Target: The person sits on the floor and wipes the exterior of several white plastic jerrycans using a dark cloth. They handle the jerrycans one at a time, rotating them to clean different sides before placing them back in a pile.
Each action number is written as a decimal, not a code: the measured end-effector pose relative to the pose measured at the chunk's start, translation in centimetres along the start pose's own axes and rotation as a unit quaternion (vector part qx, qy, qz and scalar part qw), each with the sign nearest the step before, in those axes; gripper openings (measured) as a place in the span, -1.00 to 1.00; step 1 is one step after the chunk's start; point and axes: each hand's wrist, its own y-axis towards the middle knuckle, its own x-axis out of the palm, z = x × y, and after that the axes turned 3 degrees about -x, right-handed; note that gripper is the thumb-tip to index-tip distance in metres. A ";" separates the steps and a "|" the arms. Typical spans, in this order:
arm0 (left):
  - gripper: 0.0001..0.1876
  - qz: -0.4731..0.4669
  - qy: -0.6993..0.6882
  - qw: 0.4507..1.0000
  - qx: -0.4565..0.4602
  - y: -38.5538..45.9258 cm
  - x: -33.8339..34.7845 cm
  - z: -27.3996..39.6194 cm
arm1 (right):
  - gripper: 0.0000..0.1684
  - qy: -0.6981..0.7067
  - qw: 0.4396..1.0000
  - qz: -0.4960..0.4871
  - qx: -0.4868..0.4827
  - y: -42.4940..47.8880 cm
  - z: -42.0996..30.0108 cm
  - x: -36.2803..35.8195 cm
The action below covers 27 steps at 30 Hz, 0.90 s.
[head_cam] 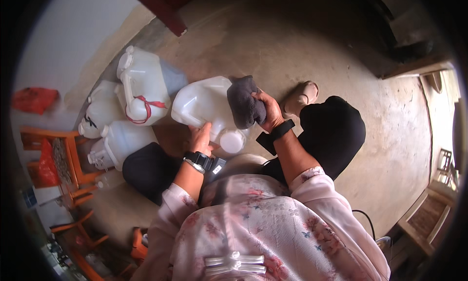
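Between my knees a translucent white plastic jug (200, 98) lies tilted, its round white cap (231, 141) towards me. My left hand (200, 139) grips its near side, thumb on top; some of the fingers are hidden. In my right hand (270, 111) is a folded dark grey cloth (245, 102), held against the jug's right side. The cloth covers part of the jug wall. Black straps circle both wrists, with small dark devices attached.
Several more plastic jugs stand to the left, including one with a red tie (146, 105). Beyond them are a wall (84, 36) and an orange wooden chair (75, 156). A dark red post (164, 14) comes down at the top. Wooden furniture (426, 220) stands at the right.
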 end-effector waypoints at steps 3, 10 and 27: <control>-0.16 -0.013 0.021 1.000 0.018 0.2 -1.3 -0.5 | -0.56 -0.148 0.984 0.098 0.023 1.5 0.2 -1.5; -0.04 0.003 0.025 0.996 0.091 0.7 -4.6 -1.1 | -0.55 -0.311 0.933 0.156 0.094 2.6 -0.5 -2.0; -0.38 0.197 0.590 0.590 0.515 2.4 -4.4 4.9 | -0.31 -0.767 0.641 -0.006 -0.015 2.4 -0.2 -1.2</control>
